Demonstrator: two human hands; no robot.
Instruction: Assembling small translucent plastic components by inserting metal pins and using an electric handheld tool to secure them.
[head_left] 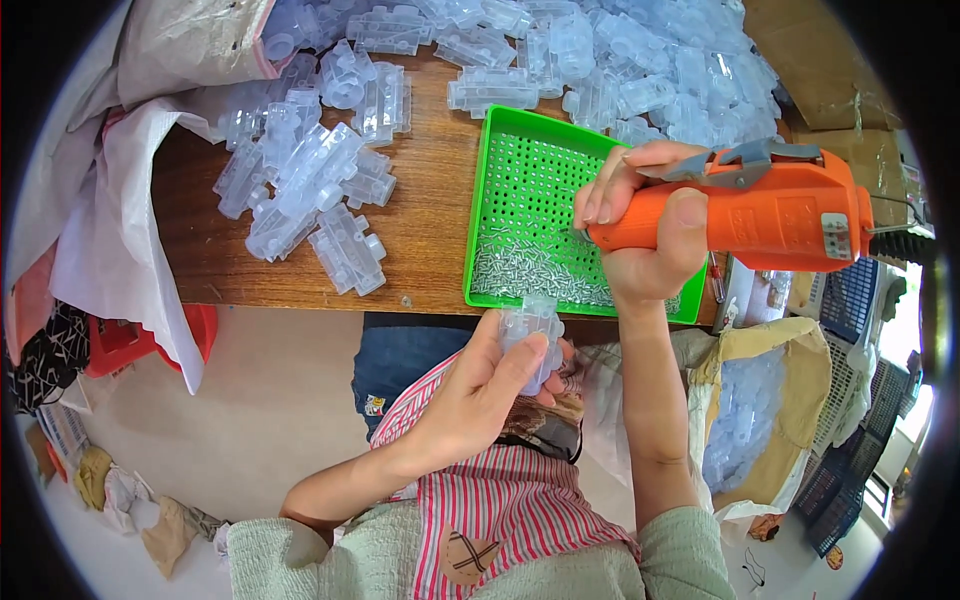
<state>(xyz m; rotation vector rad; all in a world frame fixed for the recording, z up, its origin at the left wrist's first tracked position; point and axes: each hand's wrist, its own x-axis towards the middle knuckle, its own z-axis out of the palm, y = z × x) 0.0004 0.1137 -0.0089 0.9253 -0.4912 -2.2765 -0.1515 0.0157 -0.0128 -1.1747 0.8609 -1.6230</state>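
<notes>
My left hand (480,385) holds a small clear plastic part (530,325) just below the table's front edge, over my lap. My right hand (645,225) grips an orange electric screwdriver (760,215), held sideways with its tip end pointing left over the green tray (500,160). The tray is perforated and has a heap of small silver screws (540,270) along its near side. The screwdriver's tip is hidden behind my fingers.
Many clear plastic parts (320,175) lie piled on the wooden table (430,215) to the left of and behind the tray. White plastic bags (110,200) hang at the left. A bag of more clear parts (745,410) stands at the right, by dark crates (850,470).
</notes>
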